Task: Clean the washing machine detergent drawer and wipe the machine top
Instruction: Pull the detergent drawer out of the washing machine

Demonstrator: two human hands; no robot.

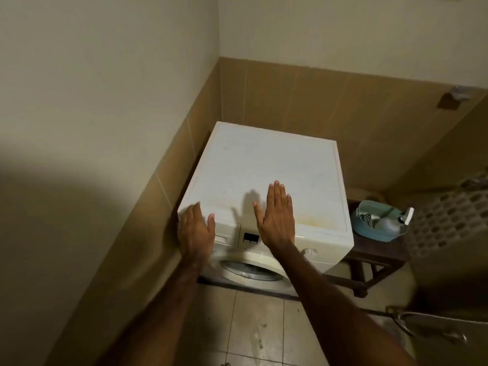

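Both forearms reach toward the washing machine (266, 180). Left hand (195, 229), fingers relaxed, hides its front-left drawer; right hand (276, 217), fingers straight and together, hovers over its lid. That drawer is likely light, rigid plastic: grip its front lip.

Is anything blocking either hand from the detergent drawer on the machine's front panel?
Nothing visible. The drawer sits at the front panel's upper left, partly covered by the left hand itself at that corner. The right hand is flat and open over the machine top, which carries no objects.
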